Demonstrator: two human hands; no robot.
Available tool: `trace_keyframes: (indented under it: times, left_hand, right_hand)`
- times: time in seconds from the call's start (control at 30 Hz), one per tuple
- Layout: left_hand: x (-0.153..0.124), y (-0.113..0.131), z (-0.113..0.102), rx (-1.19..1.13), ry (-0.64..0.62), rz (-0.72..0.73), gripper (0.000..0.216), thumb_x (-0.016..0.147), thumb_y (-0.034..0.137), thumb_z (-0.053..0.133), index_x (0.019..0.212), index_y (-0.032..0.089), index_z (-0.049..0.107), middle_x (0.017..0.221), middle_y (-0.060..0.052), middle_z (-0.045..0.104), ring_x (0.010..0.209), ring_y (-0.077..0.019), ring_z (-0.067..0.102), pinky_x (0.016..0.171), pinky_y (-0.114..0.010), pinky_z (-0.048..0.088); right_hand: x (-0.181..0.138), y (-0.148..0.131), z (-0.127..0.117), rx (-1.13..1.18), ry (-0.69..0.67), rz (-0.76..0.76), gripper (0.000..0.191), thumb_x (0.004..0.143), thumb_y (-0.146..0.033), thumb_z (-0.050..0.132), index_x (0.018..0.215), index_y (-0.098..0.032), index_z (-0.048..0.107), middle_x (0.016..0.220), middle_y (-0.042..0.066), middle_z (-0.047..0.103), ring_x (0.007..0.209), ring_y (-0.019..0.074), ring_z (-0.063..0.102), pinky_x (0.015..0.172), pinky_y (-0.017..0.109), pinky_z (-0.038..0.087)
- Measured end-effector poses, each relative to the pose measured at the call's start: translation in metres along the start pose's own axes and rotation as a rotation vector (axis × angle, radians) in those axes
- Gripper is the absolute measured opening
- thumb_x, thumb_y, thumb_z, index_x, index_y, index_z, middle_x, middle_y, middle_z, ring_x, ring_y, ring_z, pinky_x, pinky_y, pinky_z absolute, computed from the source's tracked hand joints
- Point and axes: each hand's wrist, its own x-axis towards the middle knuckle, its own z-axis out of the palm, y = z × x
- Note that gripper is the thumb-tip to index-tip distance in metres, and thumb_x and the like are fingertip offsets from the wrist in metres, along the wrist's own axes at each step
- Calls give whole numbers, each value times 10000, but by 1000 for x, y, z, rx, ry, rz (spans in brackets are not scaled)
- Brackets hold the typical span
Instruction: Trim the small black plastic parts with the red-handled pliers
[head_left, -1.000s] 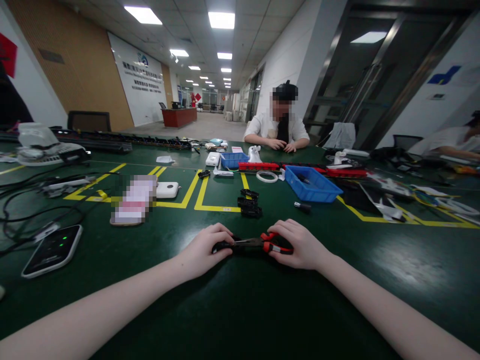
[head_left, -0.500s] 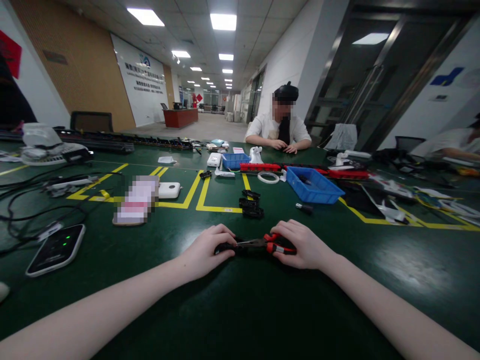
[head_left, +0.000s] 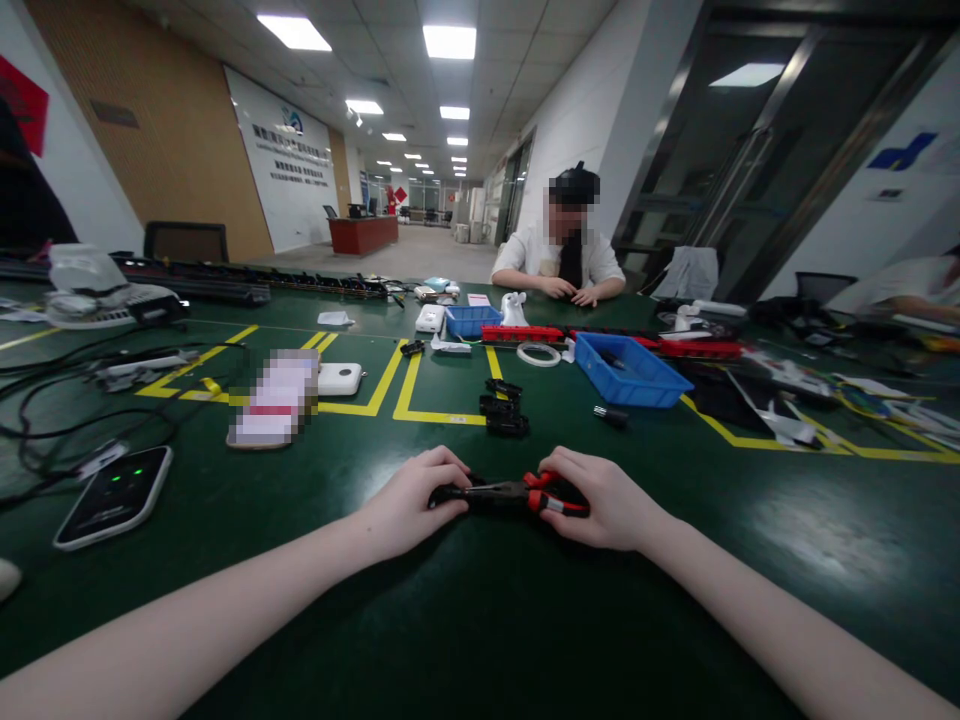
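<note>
— The right hand (head_left: pixel 600 500), what has it got?
— It is curled round the red handles of the pliers (head_left: pixel 517 493), fingers wrapped over them, and it rests on the green table (head_left: pixel 480 620).
— And the left hand (head_left: pixel 416 505)?
— Just to the left of the right one, with the pliers bridging the two. Its fingers are bent down onto a small black part (head_left: pixel 448 493) at the nose of the pliers, gripping it against the table. Whether the nose bites the part I cannot tell; the fingers cover it.
— What lies round them?
— Straight beyond both hands, near, is a small heap of black clips (head_left: pixel 504 410). Beyond the right hand and a little to its right stands a blue tray (head_left: pixel 626 372), with a short dark cylinder (head_left: pixel 611 413) just on the near side of it. Well off to the left of the left hand lies a dark device (head_left: pixel 112 495) showing green lights. Far across the table a person (head_left: pixel 559 262) in a white shirt sits with both hands on the top.
</note>
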Motion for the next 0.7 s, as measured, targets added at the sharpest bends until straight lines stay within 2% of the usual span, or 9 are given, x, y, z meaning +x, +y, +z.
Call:
trace_keyframes:
  times: [0.23,0.47,0.7]
  left_hand:
    - [1,-3,1,5,-18,-11,129,868,130,648,975,192,686,1117,-66,620,1039,-229,612,946,-418,492]
    - [2,-4,1,-6,-15,-23,113,875,161,642,974,197,683,1093,-67,618,1025,-230,609,934,-411,492]
    - [2,-1,0,-24,-28,-37,90,877,164,635,947,189,687,1079,-64,624,1019,-228,607,938,-405,483]
  right_hand:
    - [1,5,2,-15,-16,-9,319,794,-368,652,1038,-177,577,942,63,624,773,188,597,679,302,462]
    - [0,7,5,-27,65,-53,360,795,-372,653,1088,-177,577,1017,91,631,869,218,611,746,326,475]
    - [-1,7,6,-24,113,-61,355,795,-376,654,1080,-174,588,1004,88,643,855,217,613,764,338,468]
